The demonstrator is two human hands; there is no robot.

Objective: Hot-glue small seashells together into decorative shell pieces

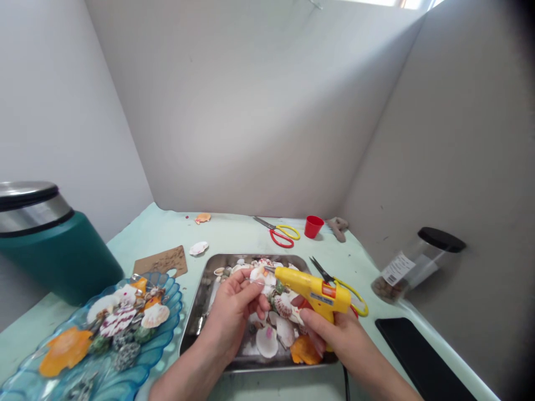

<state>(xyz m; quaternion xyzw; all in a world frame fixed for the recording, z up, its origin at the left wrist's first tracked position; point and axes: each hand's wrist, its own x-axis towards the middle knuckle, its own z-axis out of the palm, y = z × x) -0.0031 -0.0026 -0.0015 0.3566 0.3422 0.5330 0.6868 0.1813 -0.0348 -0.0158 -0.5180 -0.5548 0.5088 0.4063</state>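
My right hand (330,328) is wrapped round the handle of a yellow hot glue gun (313,287), whose nozzle points left. Pinched between the thumb and fingers of my left hand (240,301) is a white seashell (258,274). The nozzle tip is at the shell's right side; whether they touch I cannot tell. Both hands are above a metal tray (194,312) filled with mixed shells, among them a white scallop (266,341) and an orange shell (305,350). Part of the tray's contents is hidden behind my hands and the gun.
At left, a blue scalloped plate (173,312) holds shells and stones, beside a teal bottle (75,250). Two pairs of scissors (284,236), (334,278) lie behind and right of the tray. A red cup (313,226), a clear jar (401,273) and a black phone-like slab (422,356) are around.
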